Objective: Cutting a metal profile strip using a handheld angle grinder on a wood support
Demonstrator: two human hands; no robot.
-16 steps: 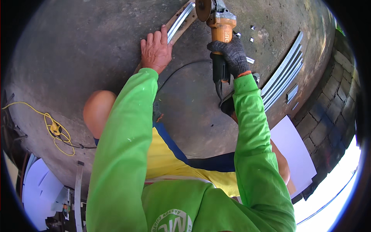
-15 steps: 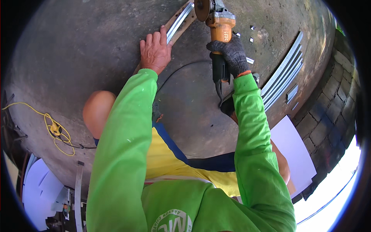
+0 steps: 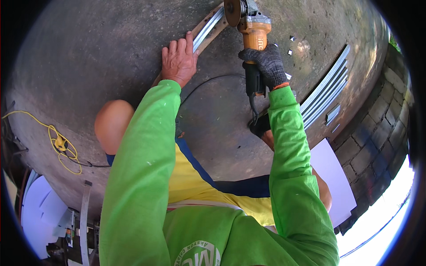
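My right hand, in a dark grey knitted glove, is wrapped round the body of an orange and black angle grinder. The grinder's brown disc is at the top of the view, beside the far end of a silver metal channel. That channel lies along a wooden board with holes in it. My bare left hand grips the near end of the channel against the board, its index finger extended along it. The thumb is mostly hidden.
Several long metal channels lie side by side on the concrete floor at right, with short offcuts near them. The grinder's black cord curves between my arms. At left lies a yellow extension cord. A block wall borders the right side.
The view has shifted slightly. Both hands, the grinder and the metal channel keep nearly the same places relative to one another.
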